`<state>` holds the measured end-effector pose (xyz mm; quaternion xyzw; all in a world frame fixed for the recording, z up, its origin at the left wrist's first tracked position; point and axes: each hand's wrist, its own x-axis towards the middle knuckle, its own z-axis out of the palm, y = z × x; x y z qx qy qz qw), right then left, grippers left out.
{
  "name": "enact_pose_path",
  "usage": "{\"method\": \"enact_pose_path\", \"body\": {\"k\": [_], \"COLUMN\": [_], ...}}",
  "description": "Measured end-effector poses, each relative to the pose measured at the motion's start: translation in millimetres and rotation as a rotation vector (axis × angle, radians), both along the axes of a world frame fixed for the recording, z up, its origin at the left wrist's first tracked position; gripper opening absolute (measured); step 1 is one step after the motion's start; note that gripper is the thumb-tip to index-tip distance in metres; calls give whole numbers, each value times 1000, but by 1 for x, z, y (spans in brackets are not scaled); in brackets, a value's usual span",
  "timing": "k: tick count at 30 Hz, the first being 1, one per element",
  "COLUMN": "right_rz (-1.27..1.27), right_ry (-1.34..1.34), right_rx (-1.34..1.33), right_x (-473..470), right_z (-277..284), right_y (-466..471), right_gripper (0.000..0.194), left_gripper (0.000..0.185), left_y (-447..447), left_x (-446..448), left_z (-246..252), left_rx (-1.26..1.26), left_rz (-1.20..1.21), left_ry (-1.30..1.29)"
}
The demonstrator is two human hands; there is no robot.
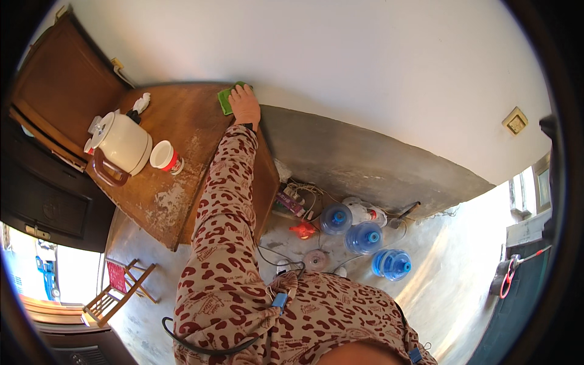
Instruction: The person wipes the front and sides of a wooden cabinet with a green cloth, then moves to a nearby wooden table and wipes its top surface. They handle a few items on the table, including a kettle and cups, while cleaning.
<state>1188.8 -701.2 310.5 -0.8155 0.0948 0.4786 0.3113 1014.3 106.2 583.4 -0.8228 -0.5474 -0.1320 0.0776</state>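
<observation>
My left hand (246, 107) reaches far out and presses a green cloth (224, 101) onto the wooden table (191, 118), at its far corner by the wall. The fingers lie over the cloth and cover part of it. My right hand is out of view. On the same tabletop, left of my outstretched arm, stand a cream electric kettle (122, 141) with a brown handle and a red-and-white paper cup (168, 157). A crumpled white tissue (142, 103) lies behind the kettle, beside a small black item (133, 116). The varnish is worn pale near the table's front edge.
Several blue water jugs (363, 237) stand on the floor to the right, near a red object (303, 230), loose cables (306, 186) and a white plastic bag (365, 212). A small folding chair (119, 292) stands at lower left. A cable (205, 350) hangs across my body.
</observation>
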Motion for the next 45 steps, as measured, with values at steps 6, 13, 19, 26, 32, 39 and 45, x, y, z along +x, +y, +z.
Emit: {"method": "enact_pose_path", "body": {"k": [6, 13, 19, 26, 32, 39, 45], "right_rz": [103, 277, 295, 1236, 734, 599, 601], "right_ry": [9, 49, 30, -427, -156, -92, -95], "right_rx": [-46, -59, -67, -125, -101, -117, -137], "right_x": [29, 77, 88, 104, 109, 103, 100], "right_z": [-2, -21, -18, -31, -30, -11, 0], "right_y": [23, 63, 100, 107, 107, 119, 122], "right_gripper": [25, 25, 24, 19, 18, 18, 17], "left_gripper": [54, 60, 58, 59, 54, 48, 45], "left_y": [-51, -138, -190, -236, -277, -307, -288], "left_x": [-65, -152, -202, -251, -295, -338, -372], "left_z": [-19, -25, -26, -25, -22, -2, -9], "left_rx": [81, 161, 181, 151, 153, -41, -175], "left_rz": [-50, -37, -27, -13, 54, 26, -35], "left_ry": [-50, -128, -139, -190, -184, -387, -556]}}
